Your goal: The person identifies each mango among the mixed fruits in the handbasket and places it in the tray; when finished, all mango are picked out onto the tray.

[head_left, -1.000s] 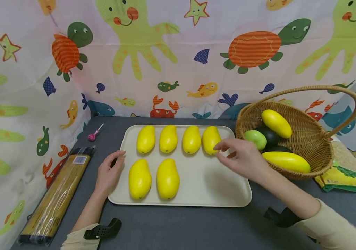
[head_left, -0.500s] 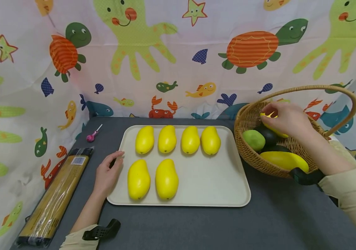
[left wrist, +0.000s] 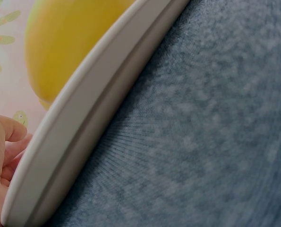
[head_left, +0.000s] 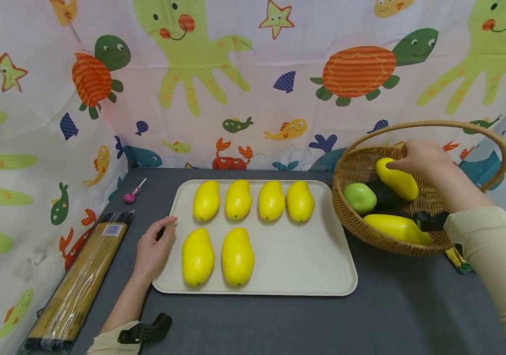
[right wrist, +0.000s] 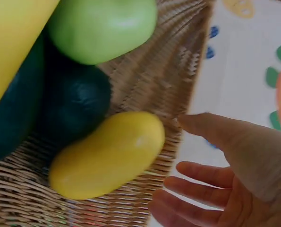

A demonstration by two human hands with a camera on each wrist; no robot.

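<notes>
My right hand (head_left: 428, 160) is inside the wicker basket (head_left: 350, 231), just above a yellow mango (head_left: 398, 181). In the right wrist view, thumb and fingers are spread beside that mango's end, with a gap between. Also in the basket are a green fruit (head_left: 359, 198), a dark green fruit (head_left: 382, 194) and a long yellow fruit (head_left: 397, 229). My left hand (head_left: 154, 249) rests at the left rim of the cream tray (head_left: 297, 266), fingers loosely bent. Several yellow mangoes stand on the tray: a back row, and two in front, including one mango (head_left: 237, 256).
A long plastic pack of thin brown sticks (head_left: 86, 281) lies at the left. Behind it is a pink lollipop (head_left: 130, 198). A yellow-green packet (head_left: 459, 260) is partly hidden behind the right sleeve. A printed cloth (head_left: 253, 74) hangs behind the table.
My right hand has gone from the tray's back-right mango into the basket, and the upper yellow mango there has shifted slightly. My left hand stays at the tray's rim.
</notes>
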